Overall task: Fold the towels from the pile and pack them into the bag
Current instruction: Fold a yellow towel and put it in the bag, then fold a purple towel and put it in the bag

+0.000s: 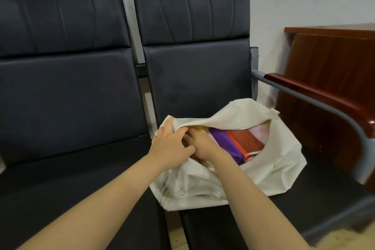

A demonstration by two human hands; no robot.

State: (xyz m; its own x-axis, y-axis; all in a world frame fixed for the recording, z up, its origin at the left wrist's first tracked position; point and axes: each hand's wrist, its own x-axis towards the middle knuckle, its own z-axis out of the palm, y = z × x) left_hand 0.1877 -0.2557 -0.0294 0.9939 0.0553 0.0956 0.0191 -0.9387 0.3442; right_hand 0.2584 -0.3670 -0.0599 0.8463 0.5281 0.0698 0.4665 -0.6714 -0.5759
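A person's two bare arms reach forward to a white cloth bag (263, 170) that lies on its side on the right-hand dark seat (304, 209), its zip (165, 184) undone. The left hand (170, 146) has its grip curled over the bag's upper rim at the left end, lifting it so the mouth gapes. The right hand (203, 145) reaches into the mouth just beside it; its fingers are hidden inside, so I cannot tell what its grip holds, if anything.

Folded towels are packed side by side in the bag: yellow (199, 128), purple (223, 141), orange (246, 142) and pink (259, 131). No pile of unfolded towels is in view.

This looks like the packing step, likely late in the task. Next, the right hand probably needs to seat the towel at the left end, then come out without dragging its neighbours.
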